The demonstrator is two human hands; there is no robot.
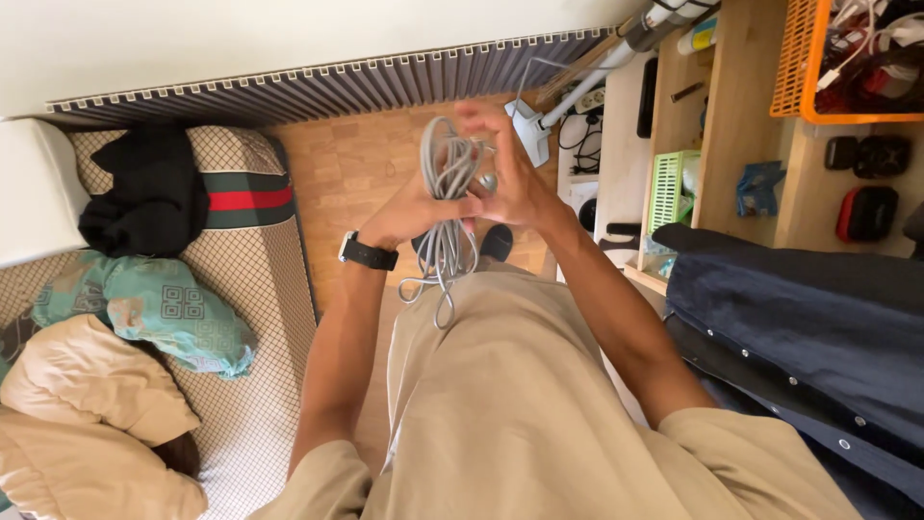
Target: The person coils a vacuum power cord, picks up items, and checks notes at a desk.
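Observation:
A bundle of grey cable point(449, 207) hangs in loops in front of me, above the wooden floor. My left hand point(416, 214) grips the bundle at its middle from the left; a black watch point(368, 252) sits on that wrist. My right hand point(505, 169) is pressed against the right side of the coil, fingers up along the upper loops. The lower loops dangle over my beige shirt point(500, 385). A dark foot or slipper shows below the hands.
A mattress point(252, 279) with a black garment point(146, 191), teal cloth and a beige pillow lies at left. Wooden shelves point(736, 116) with an orange basket point(807, 67) stand at right. A dark blue shirt point(799, 308) hangs near my right arm. A radiator runs along the wall.

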